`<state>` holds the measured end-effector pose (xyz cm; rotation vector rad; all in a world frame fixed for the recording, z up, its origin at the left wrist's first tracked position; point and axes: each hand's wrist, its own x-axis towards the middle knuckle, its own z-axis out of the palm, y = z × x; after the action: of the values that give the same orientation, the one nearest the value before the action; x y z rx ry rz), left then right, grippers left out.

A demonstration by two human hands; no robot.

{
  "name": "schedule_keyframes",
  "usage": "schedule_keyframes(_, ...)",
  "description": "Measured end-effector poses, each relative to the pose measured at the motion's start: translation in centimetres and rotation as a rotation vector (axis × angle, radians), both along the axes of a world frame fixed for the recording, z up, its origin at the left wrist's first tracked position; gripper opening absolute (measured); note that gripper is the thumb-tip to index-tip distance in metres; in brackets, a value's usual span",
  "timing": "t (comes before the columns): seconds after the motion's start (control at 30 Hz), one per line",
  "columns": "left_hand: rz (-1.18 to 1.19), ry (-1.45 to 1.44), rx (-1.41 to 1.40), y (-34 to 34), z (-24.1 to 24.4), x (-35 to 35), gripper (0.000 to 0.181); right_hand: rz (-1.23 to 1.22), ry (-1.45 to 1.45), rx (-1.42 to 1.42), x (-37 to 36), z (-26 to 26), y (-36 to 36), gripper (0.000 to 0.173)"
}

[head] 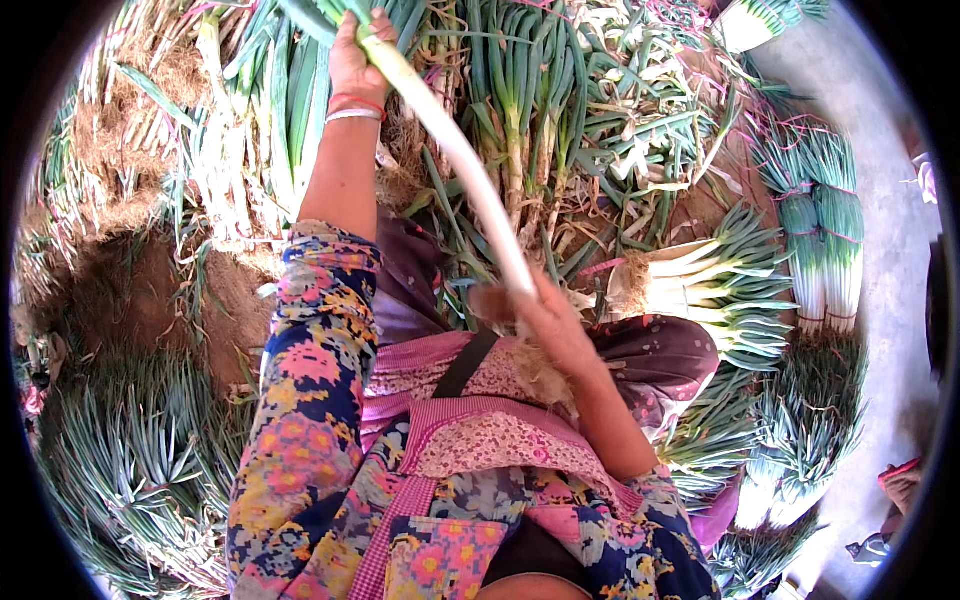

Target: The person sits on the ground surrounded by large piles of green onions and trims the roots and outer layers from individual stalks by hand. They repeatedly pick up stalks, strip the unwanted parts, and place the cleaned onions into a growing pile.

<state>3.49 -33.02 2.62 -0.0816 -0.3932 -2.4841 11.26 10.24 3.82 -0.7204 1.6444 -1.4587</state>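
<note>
A long green onion (469,169) runs diagonally in front of me, its green leaves at the far end and its white shaft slightly bowed. Near the top edge, my left hand (360,60) grips it where the leaves meet the shaft. My right hand (551,322), blurred, is closed around the white lower end above my lap. A tuft of fibrous roots (541,371) hangs just under that hand. Beside the right fingers is a brownish blur that I cannot make out. Pink patterned cloth (480,450) covers my lap.
Unpeeled green onions (517,97) lie ahead, with root-ended piles (135,90) at far left. Stripped leaves (645,120) litter the ground. Cleaned onions (697,285) rest by my right knee; tied bundles (825,240) line the right. Another leafy heap (142,465) lies lower left.
</note>
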Motion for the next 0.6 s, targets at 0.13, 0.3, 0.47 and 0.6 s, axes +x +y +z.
schedule_keyframes(0.13, 0.379, -0.571, -0.201, 5.3, 1.4, -0.4, 0.035, -0.215, -0.217, 0.048, 0.2, 1.6, -3.0, 0.034)
schedule_keyframes(0.3, 0.233, -0.54, -0.707, 6.0, -0.4, -2.4, 0.02, -0.227, 0.039, 0.077, 0.2, 1.1, -3.1, 0.03)
schedule_keyframes(0.47, 0.14, -0.646, -0.422, -0.1, -2.4, -3.7, 0.032, -0.192, -0.179, -0.156, 6.3, -1.5, 5.7, 0.027)
schedule_keyframes(0.6, 0.458, -0.862, -0.502, 0.5, -1.1, -4.1, 0.032, -0.296, 0.328, -0.134, 8.1, 0.8, 10.5, 0.021)
